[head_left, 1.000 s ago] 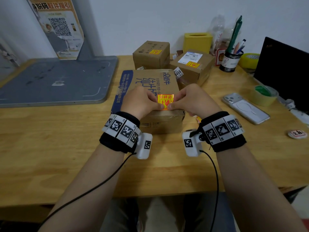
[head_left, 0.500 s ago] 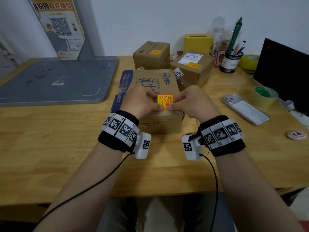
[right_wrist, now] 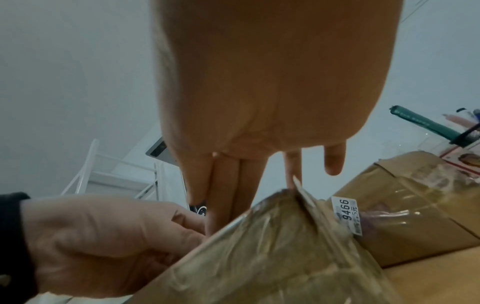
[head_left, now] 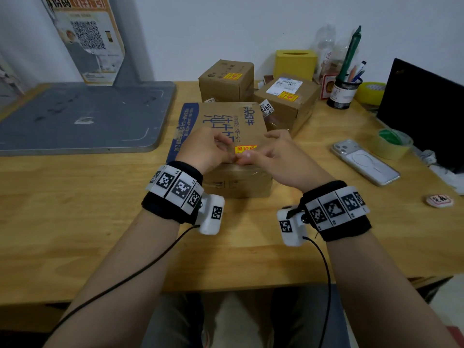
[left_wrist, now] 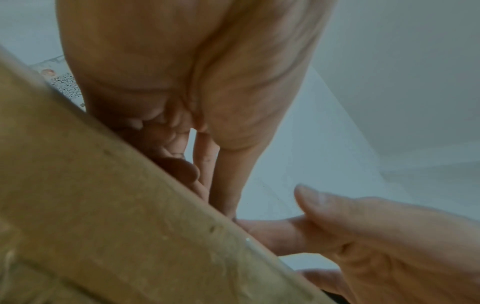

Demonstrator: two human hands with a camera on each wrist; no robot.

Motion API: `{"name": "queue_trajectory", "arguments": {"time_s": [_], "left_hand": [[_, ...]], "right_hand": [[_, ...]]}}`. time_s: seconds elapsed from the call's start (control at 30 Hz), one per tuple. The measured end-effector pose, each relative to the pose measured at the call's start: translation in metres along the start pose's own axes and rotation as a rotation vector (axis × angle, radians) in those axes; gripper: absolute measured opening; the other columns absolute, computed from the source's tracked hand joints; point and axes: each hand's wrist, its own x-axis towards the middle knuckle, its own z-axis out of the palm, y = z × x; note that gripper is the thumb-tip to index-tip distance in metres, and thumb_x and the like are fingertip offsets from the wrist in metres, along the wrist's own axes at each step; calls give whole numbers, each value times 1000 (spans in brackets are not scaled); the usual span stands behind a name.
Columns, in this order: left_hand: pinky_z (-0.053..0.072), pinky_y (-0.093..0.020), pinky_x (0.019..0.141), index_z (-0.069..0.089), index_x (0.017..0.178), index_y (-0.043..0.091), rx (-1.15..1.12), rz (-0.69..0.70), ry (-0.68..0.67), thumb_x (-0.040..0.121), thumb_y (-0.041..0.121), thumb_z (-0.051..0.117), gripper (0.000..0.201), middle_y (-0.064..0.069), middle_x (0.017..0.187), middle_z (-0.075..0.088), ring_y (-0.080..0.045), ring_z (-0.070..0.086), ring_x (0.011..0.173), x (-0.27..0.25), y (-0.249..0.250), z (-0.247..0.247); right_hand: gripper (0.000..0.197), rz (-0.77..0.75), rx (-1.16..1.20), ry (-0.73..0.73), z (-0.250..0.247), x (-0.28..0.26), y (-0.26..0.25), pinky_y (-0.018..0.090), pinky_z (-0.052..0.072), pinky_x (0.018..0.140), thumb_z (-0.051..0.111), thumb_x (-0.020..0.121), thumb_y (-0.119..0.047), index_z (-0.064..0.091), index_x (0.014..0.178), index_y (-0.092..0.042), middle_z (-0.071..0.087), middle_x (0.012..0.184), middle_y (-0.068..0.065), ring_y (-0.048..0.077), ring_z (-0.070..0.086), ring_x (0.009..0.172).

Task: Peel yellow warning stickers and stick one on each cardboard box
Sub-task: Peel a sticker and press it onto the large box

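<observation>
A large cardboard box (head_left: 226, 116) with blue print lies in the middle of the wooden table (head_left: 75, 209). A yellow warning sticker (head_left: 245, 148) lies flat on its top near the front edge. My right hand (head_left: 261, 154) presses on it with the thumb, fingers straight (right_wrist: 233, 195). At the sticker's left edge my left hand (head_left: 227, 153) touches the box top with its thumb, other fingers loosely curled (left_wrist: 223, 185). Behind stand two smaller boxes (head_left: 226, 81) (head_left: 291, 109), each with a yellow sticker (head_left: 233, 76) (head_left: 288, 96) on top.
A grey board (head_left: 82, 116) covers the table's left back. To the right lie a phone (head_left: 365, 162), a green tape roll (head_left: 391, 144), a dark laptop (head_left: 424, 116) and a round badge (head_left: 440, 200). A pen cup (head_left: 345, 92) and a yellow tissue box (head_left: 295, 62) stand at the back.
The sticker, held upright between both hands before, now lies flat on the big box's top. The right hand's fingers have straightened and its thumb has come onto the sticker.
</observation>
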Motion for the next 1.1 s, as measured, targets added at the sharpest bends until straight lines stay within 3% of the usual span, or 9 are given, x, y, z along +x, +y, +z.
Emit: {"name": "queue_trajectory", "arguments": {"time_s": [0.1, 0.23, 0.4, 0.5, 0.63, 0.83, 0.93, 1.03, 1.1], "left_hand": [[43, -26, 78, 72, 110, 22, 11, -9, -3, 78, 21, 84, 34, 7, 82, 68, -10, 63, 86, 1, 0, 0], [40, -23, 75, 72, 110, 23, -10, -12, -13, 80, 17, 82, 32, 7, 82, 70, -7, 63, 84, 3, -3, 2], [44, -30, 90, 73, 105, 25, -10, -22, -10, 83, 12, 77, 26, 2, 95, 74, -14, 66, 103, 5, -4, 2], [48, -36, 98, 70, 97, 31, 3, -34, -2, 83, 13, 75, 23, 1, 101, 74, -17, 65, 107, 6, -3, 3], [50, -41, 100, 69, 90, 35, 16, -61, 30, 83, 18, 76, 20, 1, 109, 73, -19, 64, 110, 8, 1, 7], [52, -39, 97, 70, 88, 33, 35, -74, 58, 85, 20, 73, 13, 2, 109, 73, -19, 64, 109, 6, 4, 12], [53, -38, 94, 70, 88, 33, 29, -75, 72, 83, 21, 76, 14, 2, 108, 73, -19, 64, 107, 5, 3, 11], [52, -35, 93, 71, 87, 33, 49, -69, 91, 84, 21, 76, 14, 4, 108, 72, -18, 63, 107, 5, 3, 12], [52, -37, 94, 73, 89, 32, 48, -67, 101, 84, 21, 76, 13, 5, 107, 72, -18, 63, 107, 5, 3, 13]], "right_hand": [[24, 14, -44, -10, 1, 1, -3, 45, 17, 119, 57, 97, -54, 78, 105, -45, 57, 140, -2, 13, 18, 148], [28, 67, -121, 14, 7, 15, -4, 47, 13, 116, 53, 98, -59, 78, 100, -46, 54, 146, 0, 15, 17, 149], [31, 78, -157, 5, 7, 21, -5, 47, 10, 118, 52, 98, -60, 78, 105, -45, 55, 147, 4, 16, 19, 151], [27, 88, -196, -23, 5, 15, -9, 53, -2, 123, 57, 95, -60, 79, 89, -45, 61, 142, 4, 14, 27, 150], [39, 109, -240, -57, 0, 7, -9, 57, -12, 120, 57, 90, -67, 83, 96, -38, 66, 134, 0, 15, 35, 147], [40, 159, -350, -45, 8, 14, -15, 58, -14, 121, 46, 97, -66, 71, 121, -49, 39, 163, 7, 15, 6, 158], [35, 188, -308, -8, 8, 15, -16, 57, -2, 124, 50, 96, -63, 78, 107, -45, 48, 155, 8, 18, 16, 155], [42, 180, -312, 4, 5, 10, -12, 58, 13, 122, 56, 88, -64, 72, 57, -39, 66, 123, 8, 21, 40, 138], [40, 185, -260, 23, 1, 7, -11, 58, 15, 121, 59, 87, -65, 74, 59, -39, 69, 116, 6, 20, 44, 134]]}}
